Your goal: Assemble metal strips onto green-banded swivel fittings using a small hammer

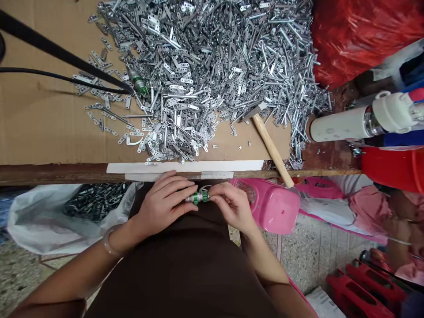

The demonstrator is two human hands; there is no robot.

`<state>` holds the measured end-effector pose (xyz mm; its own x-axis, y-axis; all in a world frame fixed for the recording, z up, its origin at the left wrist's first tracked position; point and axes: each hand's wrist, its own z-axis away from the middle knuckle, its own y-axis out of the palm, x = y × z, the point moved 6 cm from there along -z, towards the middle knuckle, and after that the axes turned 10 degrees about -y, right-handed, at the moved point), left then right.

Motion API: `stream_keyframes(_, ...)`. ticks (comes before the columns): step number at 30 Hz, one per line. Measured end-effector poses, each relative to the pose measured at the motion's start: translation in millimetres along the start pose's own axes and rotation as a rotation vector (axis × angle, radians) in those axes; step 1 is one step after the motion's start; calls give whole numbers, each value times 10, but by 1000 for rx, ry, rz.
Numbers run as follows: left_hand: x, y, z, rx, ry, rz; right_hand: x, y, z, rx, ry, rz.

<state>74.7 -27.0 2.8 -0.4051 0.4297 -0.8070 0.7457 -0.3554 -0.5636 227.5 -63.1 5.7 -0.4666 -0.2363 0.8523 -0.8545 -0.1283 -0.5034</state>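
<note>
My left hand point(164, 203) is curled almost shut, its fingers reaching across to the small green-banded metal cylinder point(198, 197). My right hand point(232, 205) pinches the cylinder's other end between thumb and fingertips, so I have hold of it with both hands, right in front of my stomach and just below the table edge. A thin wire loop point(206, 187) shows at the cylinder's top, too small to read clearly. Ahead of my hands, a heap of punched metal strips point(198, 79) covers the cardboard point(49, 132). A wooden-handled hammer point(271, 148) lies ahead of my right hand, with a pink plastic stool point(274, 207) just beside that hand.
</note>
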Motion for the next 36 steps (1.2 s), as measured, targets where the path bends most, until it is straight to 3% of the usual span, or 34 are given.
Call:
stream_keyframes(4,75,-39,-28,19,-293,312,128,-89,-91,-52,-257,68)
stream_keyframes(8,129,-63,-46,-33,-427,407,30,-93,-251,152,-198,51)
stream_keyframes(10,110,-84,-59,-69,-399,324,-73,-203,-381,97,-86,62)
stream_keyframes(13,6,-109,-74,-96,-250,144,-221,-364,-594,-105,80,220)
stream_keyframes(17,-149,-104,-56,-91,-17,-95,-365,-218,-796,-54,173,450)
stream_keyframes(21,-159,-127,-48,-149,20,-136,-458,-160,-772,-53,181,520)
stream_keyframes(24,-117,-134,-63,-186,-45,-120,-359,-253,-647,-154,103,346)
stream_keyframes(27,-109,-138,-78,-214,-89,-127,-112,-299,-494,-203,-14,141)
stream_keyframes(32,-186,-166,-96,-231,-62,-112,301,-198,-309,-71,-287,195)
stream_keyframes(36,-234,-164,-107,-186,-58,0,411,-149,-224,37,-515,283)
